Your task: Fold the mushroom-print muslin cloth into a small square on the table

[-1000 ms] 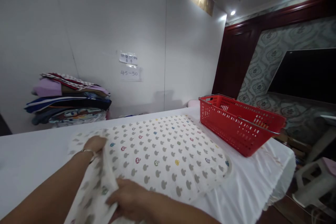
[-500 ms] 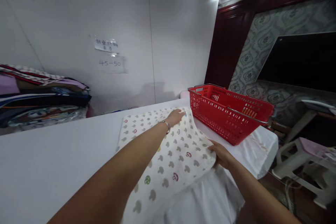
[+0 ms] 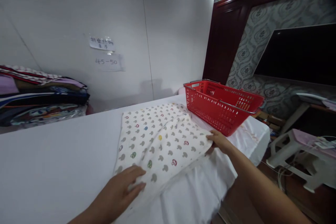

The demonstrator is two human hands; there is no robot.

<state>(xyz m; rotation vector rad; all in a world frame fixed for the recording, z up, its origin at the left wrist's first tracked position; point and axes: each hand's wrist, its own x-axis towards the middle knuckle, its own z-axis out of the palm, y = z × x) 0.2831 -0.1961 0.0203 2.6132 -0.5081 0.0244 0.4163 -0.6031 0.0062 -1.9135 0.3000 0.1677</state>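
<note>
A folded white cloth with a grey and coloured mushroom print point(image 3: 157, 138) lies flat on the white-covered table point(image 3: 52, 161). My left hand point(image 3: 123, 189) rests palm down on the cloth's near left corner, fingers stretched out. My right hand point(image 3: 219, 141) is at the cloth's right edge, its fingers curled on the hem, close to the red basket.
A red plastic basket point(image 3: 223, 106) with a metal handle stands on the table's far right. Folded fabrics are stacked point(image 3: 39, 98) at the far left against the wall, under paper notes point(image 3: 105, 52). A dark screen and a white stool point(image 3: 301, 154) are to the right.
My left hand has drawn back from the cloth's far edge by the basket to its near left corner. The cloth now lies flatter. My right hand stays at the right edge.
</note>
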